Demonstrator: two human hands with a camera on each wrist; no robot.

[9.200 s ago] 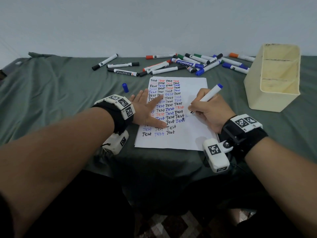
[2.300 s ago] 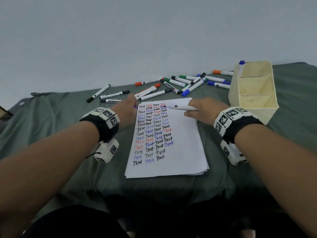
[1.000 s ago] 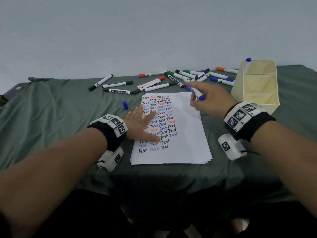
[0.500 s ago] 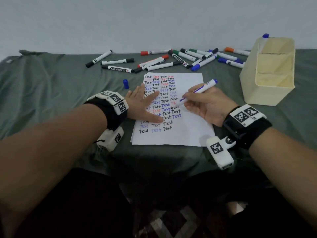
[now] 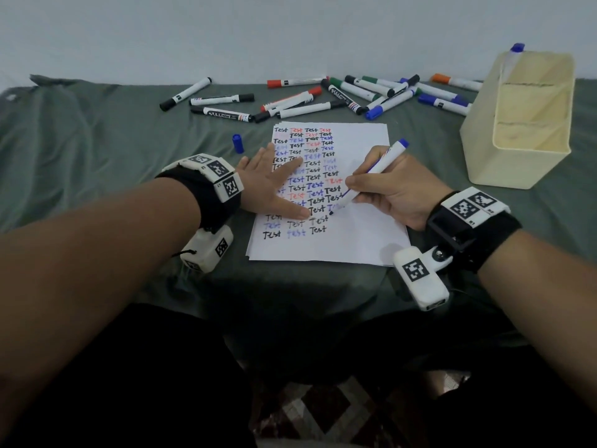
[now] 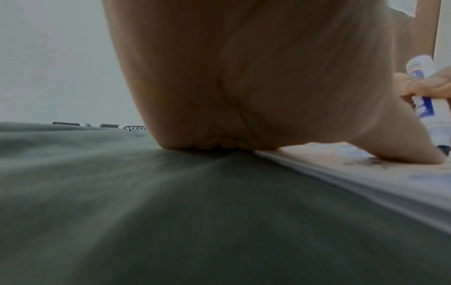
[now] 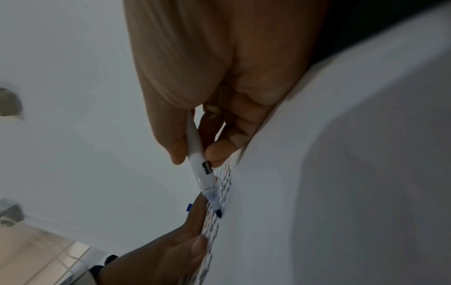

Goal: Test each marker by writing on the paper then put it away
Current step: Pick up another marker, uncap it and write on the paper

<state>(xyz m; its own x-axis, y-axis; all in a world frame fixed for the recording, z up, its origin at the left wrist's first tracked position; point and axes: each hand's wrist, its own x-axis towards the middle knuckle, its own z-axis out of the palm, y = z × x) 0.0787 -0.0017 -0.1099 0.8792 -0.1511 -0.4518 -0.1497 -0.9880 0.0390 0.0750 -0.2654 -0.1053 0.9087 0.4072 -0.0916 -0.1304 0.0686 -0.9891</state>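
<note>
White blue-inked marker (image 5: 374, 176) pinched in right hand (image 5: 392, 192) fingers, tip down on the white paper sheet (image 5: 358, 240) full of "Test" rows. Left hand (image 5: 274, 185) flat, fingers spread, pressing the sheet's left side. Loose blue cap (image 5: 238, 143) just beside. Scattered markers pile (image 5: 323, 98) behind, cream plastic organiser box (image 5: 504, 163) off right on green-cloth surface (image 5: 97, 150).
</note>
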